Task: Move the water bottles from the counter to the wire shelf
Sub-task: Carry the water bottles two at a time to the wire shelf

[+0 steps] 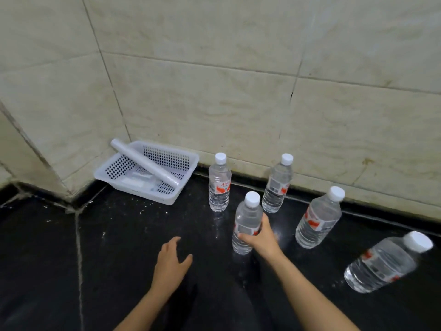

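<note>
Head view: five bottles [219, 185] on the table [119, 235], no shelf in sight — the job looks barely begun. The right hand [260, 237] grips the front bottle [247, 218]; the left hand [169, 261] hovers relaxed, empty.

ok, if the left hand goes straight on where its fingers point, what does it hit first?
Mostly bare counter. The left hand aims at the gap between the white basket and the back-left bottle; it probably clips that bottle first, depth unclear.
</note>
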Demonstrator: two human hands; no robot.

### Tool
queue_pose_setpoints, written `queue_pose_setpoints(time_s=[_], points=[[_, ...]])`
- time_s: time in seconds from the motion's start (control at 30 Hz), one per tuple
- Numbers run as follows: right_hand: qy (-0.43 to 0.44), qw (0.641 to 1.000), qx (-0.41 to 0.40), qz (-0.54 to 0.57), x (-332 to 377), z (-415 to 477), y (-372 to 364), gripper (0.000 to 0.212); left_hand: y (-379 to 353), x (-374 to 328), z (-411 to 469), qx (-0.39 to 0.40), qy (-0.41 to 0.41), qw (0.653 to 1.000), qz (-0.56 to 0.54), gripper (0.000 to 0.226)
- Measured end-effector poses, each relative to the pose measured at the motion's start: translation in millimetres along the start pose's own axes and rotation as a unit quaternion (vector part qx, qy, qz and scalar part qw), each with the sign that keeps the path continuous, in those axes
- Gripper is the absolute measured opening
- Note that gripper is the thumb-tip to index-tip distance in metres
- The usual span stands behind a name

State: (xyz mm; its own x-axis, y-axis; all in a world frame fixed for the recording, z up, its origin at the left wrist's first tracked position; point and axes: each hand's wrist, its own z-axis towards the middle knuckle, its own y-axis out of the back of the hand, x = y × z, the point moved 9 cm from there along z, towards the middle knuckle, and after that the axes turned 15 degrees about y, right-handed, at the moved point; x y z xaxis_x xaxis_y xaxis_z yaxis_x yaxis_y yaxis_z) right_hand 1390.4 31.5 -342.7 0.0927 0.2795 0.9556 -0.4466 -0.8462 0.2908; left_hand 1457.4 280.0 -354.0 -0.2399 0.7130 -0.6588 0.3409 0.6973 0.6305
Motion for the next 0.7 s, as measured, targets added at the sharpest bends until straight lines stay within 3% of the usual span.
queue_pose_setpoints(time_s=[0.17, 0.3, 0.53, 0.7], points=[[-0.027, 0.997, -0.070, -0.010, -2.4, 4.8, -2.9, 0.075, -19.8, -27.4, 52.9, 0.074, -0.033, 0.997, -0.004, 0.063], [-0.057, 0.982, -0.173, -0.053, -5.0, -16.4, -0.4, 0.066, -35.6, -63.0, 85.3, 0.142, -0.071, 0.987, -0.014, 0.073], [-0.115, 0.951, -0.278, -0.069, -3.1, -47.7, -6.0, 0.069, -37.6, -136.4, 132.3, 0.121, -0.146, 0.982, -0.025, 0.100], [-0.143, 0.937, -0.308, -0.082, 0.7, -74.7, -10.9, 0.066, -61.1, -161.4, 144.2, 0.201, -0.139, 0.965, -0.095, 0.109]])
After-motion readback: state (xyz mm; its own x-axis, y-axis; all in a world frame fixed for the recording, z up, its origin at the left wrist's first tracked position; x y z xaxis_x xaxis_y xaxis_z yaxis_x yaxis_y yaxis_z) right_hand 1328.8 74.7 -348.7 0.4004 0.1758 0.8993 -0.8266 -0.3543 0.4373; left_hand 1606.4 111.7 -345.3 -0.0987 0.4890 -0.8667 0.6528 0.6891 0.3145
